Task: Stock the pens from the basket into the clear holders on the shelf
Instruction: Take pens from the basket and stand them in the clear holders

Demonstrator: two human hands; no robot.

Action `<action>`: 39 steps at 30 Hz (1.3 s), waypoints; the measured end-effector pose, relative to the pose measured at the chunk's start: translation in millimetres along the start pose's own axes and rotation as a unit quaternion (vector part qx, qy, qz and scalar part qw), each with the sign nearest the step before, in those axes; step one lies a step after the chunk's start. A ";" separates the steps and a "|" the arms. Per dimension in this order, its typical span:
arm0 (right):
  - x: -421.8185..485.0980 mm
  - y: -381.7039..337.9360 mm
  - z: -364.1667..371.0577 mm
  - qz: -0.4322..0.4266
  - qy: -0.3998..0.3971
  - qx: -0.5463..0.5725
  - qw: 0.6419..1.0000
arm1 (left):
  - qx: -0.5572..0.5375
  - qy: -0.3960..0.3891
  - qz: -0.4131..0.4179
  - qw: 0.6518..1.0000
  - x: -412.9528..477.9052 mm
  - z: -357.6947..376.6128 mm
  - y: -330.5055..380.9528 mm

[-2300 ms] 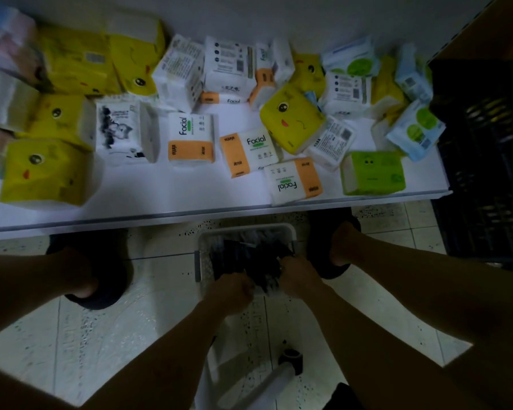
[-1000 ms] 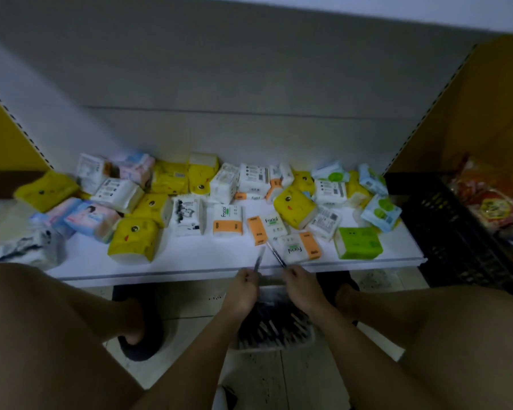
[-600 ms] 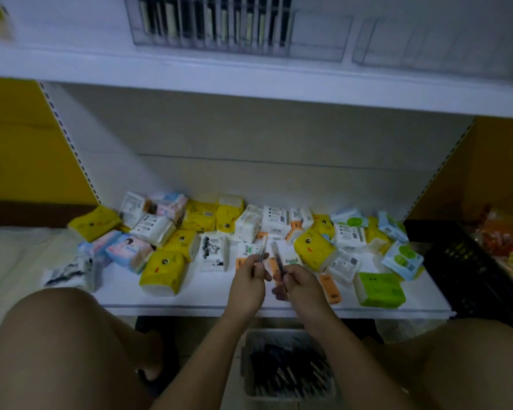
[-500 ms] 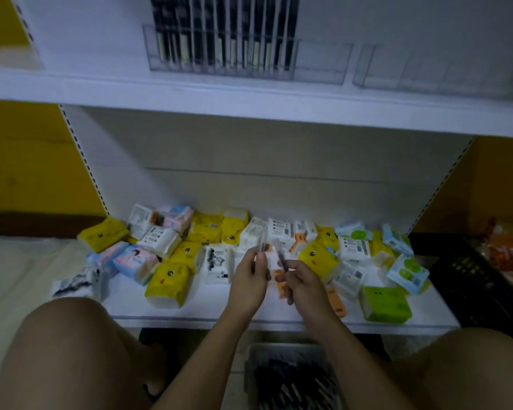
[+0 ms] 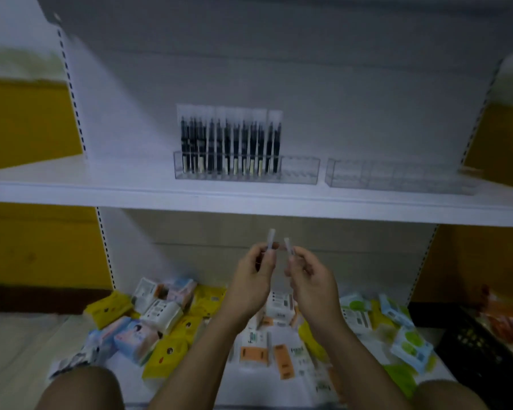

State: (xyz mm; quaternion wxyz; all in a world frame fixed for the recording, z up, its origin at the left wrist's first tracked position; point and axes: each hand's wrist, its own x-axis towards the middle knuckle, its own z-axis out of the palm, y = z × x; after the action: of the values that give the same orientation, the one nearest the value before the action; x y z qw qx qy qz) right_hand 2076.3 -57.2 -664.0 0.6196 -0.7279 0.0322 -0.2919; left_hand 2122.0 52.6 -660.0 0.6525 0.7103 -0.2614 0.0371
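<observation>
Just under the flat white shelf [image 5: 101, 184], the left hand [image 5: 251, 279] pinches a slim pale pen [image 5: 270, 239] upright. The right hand [image 5: 310, 279] pinches a second pen [image 5: 288, 247], tilted towards it. On the shelf stands a clear holder [image 5: 299, 173] ranked with thin black pens [image 5: 228, 143], and a second holder [image 5: 397, 176] beside it. Soft tissue packs [image 5: 160, 315] lie lower down.

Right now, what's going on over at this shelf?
A person is stocking pens. The left hand pinches one pen and the right hand another pen, both held just under the upper shelf. The left clear holder is mostly filled, with free slots at its right end; the right clear holder looks empty. Tissue packs litter the lower shelf.
</observation>
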 end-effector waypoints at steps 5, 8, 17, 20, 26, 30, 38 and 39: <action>17.6 -42.8 -2.3 -0.038 0.011 0.031 0.999 | 0.014 0.038 0.055 0.998 17.5 -7.1 53.7; 31.0 -68.4 -6.0 -0.068 0.016 0.037 0.997 | 0.006 0.021 0.060 0.998 31.4 -11.8 80.3; 87.9 -121.8 -21.8 -0.155 0.011 -0.042 0.987 | -0.009 -0.030 0.062 0.998 83.1 -30.1 141.1; 112.5 -134.7 -24.6 -0.171 0.010 -0.037 0.985 | -0.024 -0.042 0.081 0.996 101.4 -34.8 156.8; 161.2 -150.7 -23.6 -0.220 0.000 -0.079 0.972 | 0.102 -0.007 0.162 0.981 152.3 -43.1 176.1; 193.7 -153.4 -19.2 -0.233 0.006 -0.079 0.969 | 0.165 0.019 0.199 0.966 188.0 -45.7 180.3; 245.5 -154.1 -5.3 -0.257 0.054 -0.049 0.964 | 0.168 0.083 0.220 0.957 233.4 -44.0 181.9; 249.0 -152.5 -3.7 -0.255 0.058 -0.042 0.964 | 0.168 0.085 0.219 0.957 235.6 -44.3 179.1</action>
State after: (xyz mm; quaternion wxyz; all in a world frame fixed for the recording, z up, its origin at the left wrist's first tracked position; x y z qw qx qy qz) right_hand 2232.7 -127.1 -427.4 0.4908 -0.7192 -0.1068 -0.4802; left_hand 2262.3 16.4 -398.1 0.5193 0.7293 -0.3442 0.2830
